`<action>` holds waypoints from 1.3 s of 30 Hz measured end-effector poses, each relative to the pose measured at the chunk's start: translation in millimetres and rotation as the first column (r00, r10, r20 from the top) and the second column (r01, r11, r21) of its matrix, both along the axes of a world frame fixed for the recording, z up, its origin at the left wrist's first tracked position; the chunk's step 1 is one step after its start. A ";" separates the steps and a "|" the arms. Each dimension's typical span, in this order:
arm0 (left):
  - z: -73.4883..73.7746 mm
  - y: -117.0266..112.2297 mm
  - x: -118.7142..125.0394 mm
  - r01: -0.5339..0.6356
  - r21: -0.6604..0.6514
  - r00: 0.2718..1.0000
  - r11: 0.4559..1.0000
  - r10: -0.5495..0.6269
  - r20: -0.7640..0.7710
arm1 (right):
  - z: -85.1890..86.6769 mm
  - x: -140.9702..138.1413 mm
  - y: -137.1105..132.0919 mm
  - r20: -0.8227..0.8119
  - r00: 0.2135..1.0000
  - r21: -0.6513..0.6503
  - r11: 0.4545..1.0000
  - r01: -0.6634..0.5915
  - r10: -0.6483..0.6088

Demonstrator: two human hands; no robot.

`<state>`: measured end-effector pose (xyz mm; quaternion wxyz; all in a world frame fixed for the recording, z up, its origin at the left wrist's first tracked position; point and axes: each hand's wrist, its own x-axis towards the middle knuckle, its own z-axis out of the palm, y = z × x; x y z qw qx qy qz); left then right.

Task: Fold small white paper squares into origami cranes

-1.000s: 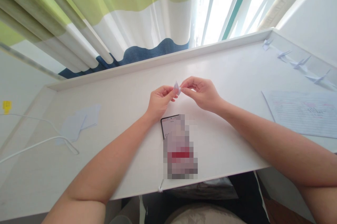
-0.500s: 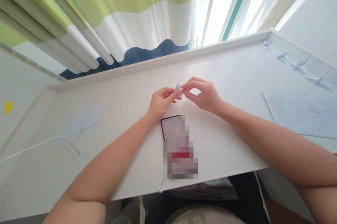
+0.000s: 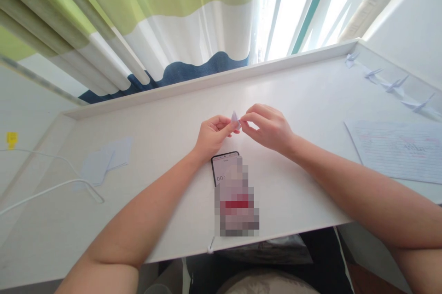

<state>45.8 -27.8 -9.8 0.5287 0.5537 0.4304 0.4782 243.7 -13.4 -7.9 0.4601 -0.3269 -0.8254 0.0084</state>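
Your left hand (image 3: 214, 135) is closed around the lower left part of a small folded paper (image 3: 235, 118), thumb laid over it and its pointed tip standing upward. Your right hand (image 3: 269, 126) comes in from the right with thumb and forefinger tips nearly together at the paper's right edge; they seem to pinch it, but the contact is too small for me to tell. The paper is held above the middle of the white desk (image 3: 293, 188). Just on the near side of your left hand lies a phone (image 3: 225, 165), mostly blurred out. To your left are loose paper sheets (image 3: 103, 160) beside a white cable (image 3: 51, 194). At right lies a lined sheet (image 3: 397, 151), with folded paper pieces (image 3: 393, 85) in a row beyond it.
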 end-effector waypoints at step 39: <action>-11.3 2.9 -0.4 -0.069 0.090 0.998 0.994 0.067 0.020 | 11.9 -11.7 -6.0 -0.642 0.763 -0.640 0.603 -0.476 -0.080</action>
